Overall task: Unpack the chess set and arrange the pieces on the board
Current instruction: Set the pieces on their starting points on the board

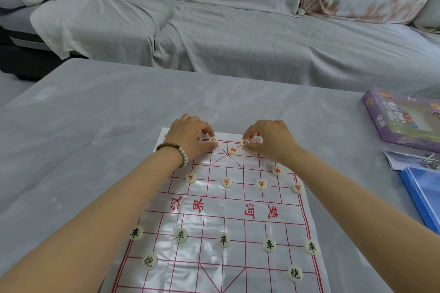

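Soft daylight, board (221,216) glare, seemingly warped edges

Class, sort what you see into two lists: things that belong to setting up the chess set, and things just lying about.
Job: board, red pieces, black pieces, left hand, right hand.
Lying about: purple box, papers, blue folder, sofa.

The board (214,269) is a thin, glossy plastic sheet printed with a red grid, lying flat though creased on the counter; red characters cross its middle band. Round cream pieces lie face up on the line crossings; five black-marked pieces (223,240) form a row on the near half, with two black cannons (150,261) closer in, one toward each side; four red-marked pieces (226,183) line the far half; on the far edge row the left hand (192,135) pinches one red disc (213,140) and the right hand (269,140) pinches another (244,142).
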The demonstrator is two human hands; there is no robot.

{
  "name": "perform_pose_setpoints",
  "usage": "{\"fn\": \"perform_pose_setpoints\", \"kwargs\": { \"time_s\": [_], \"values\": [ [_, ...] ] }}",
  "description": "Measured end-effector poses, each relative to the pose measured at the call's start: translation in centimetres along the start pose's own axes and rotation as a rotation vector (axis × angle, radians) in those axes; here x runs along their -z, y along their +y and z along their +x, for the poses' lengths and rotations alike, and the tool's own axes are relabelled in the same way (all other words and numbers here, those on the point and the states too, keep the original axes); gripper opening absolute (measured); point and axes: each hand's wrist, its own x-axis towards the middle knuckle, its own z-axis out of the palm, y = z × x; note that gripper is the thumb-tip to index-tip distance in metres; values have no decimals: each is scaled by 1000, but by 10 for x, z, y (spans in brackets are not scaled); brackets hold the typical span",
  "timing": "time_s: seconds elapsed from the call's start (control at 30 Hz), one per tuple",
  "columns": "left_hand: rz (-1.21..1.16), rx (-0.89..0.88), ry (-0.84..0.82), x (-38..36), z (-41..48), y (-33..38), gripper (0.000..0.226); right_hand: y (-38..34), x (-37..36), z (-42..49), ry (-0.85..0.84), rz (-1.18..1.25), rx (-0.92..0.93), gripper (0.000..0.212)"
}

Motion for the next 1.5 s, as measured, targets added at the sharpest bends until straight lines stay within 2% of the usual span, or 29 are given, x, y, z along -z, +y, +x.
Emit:
{"fn": "perform_pose_setpoints", "kwargs": {
  "time_s": [0.53, 0.67, 0.83, 1.27, 1.4, 1.5],
  "values": [
    [-36, 2, -29, 6, -1, -3, 32, -8, 3, -6, 34, 40, -5, 29],
    [-25, -15, 21, 15, -7, -8, 36, -22, 2, -6, 26, -68, 53, 34],
    [-50, 40, 72, 22, -20, -24, 38, -31, -1, -1, 12, -101, 43, 27],
    [112, 132, -176, 21, -39, -36, 83, -38, -9, 9, 48, -42, -9, 26],
    [111, 137, -198, 19, -38, -37, 95, -40, -4, 2, 53, 14, -25, 34],
    [114, 145, -195, 17, -35, -39, 102, -46, 7, -21, 28, 148, -10, 36]
  ]
}}
